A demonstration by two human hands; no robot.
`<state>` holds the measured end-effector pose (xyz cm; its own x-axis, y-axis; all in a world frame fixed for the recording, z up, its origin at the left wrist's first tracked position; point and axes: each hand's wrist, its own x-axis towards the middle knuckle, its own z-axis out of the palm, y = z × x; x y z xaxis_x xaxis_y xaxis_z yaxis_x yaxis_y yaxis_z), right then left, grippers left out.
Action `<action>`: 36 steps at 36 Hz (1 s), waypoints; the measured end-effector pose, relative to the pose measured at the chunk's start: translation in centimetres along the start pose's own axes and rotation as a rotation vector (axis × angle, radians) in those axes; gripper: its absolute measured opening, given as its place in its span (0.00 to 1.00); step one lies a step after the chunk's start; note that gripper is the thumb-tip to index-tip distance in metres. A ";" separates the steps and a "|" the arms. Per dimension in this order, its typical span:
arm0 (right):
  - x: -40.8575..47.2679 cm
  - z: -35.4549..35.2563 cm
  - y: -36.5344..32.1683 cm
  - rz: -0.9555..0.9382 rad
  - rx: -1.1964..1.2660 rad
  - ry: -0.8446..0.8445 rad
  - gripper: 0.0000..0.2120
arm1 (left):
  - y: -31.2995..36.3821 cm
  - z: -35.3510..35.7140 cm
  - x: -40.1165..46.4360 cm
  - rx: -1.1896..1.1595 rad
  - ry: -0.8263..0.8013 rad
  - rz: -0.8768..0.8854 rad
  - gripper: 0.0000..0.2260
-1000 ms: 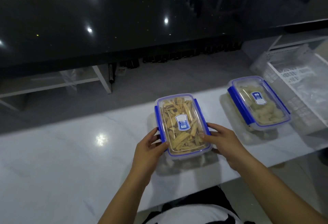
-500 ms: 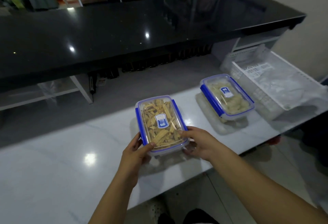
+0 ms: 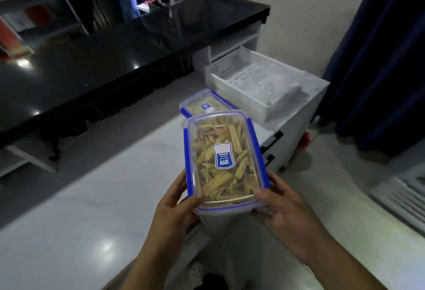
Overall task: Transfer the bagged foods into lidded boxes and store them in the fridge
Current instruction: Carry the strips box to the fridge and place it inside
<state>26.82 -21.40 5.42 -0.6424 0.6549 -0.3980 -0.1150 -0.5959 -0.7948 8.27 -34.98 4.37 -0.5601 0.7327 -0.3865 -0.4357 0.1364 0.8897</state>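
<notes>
A clear lidded box (image 3: 224,158) with blue clips, full of yellow stick-shaped snacks, is held up above the white counter (image 3: 99,197). My left hand (image 3: 177,209) grips its near left corner and my right hand (image 3: 282,207) grips its near right corner. A second lidded box (image 3: 203,103) with blue clips rests on the counter just behind it, mostly hidden by the held box.
A white slotted basket (image 3: 259,82) lined with clear plastic bags stands at the counter's far right end. A black glossy counter (image 3: 128,43) runs behind. A dark blue curtain (image 3: 386,55) hangs at the right, over pale floor.
The box of stick snacks has been lifted off the white counter in both hands, and the view has swung to the right toward the curtain and floor.
</notes>
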 end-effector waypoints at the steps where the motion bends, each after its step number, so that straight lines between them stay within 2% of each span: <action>1: -1.0 -1.2 -0.2 -0.031 0.016 0.030 0.24 | -0.5 1.5 -0.1 0.006 -0.028 -0.009 0.27; 14: -10.0 -15.4 -1.1 -0.264 0.255 0.434 0.22 | -6.8 18.1 2.5 0.192 -0.526 -0.119 0.32; 22: -11.5 -22.0 -2.6 -0.304 0.426 0.743 0.30 | -9.0 29.1 5.5 0.343 -0.788 -0.199 0.32; 25: -11.3 -24.7 -4.3 -0.344 0.446 0.839 0.27 | -9.6 33.7 7.3 0.376 -0.894 -0.247 0.33; 29: -10.5 -28.0 -7.6 -0.408 0.456 0.952 0.26 | -9.5 40.5 9.9 0.385 -1.023 -0.254 0.27; 36: -9.4 -33.6 -13.1 -0.521 0.467 1.103 0.23 | -10.0 51.6 13.5 0.418 -1.203 -0.287 0.28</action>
<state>59.84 -4.18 4.20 0.4870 0.7575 -0.4347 -0.5544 -0.1165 -0.8241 41.41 8.00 2.82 0.5879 0.7473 -0.3097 -0.0612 0.4228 0.9041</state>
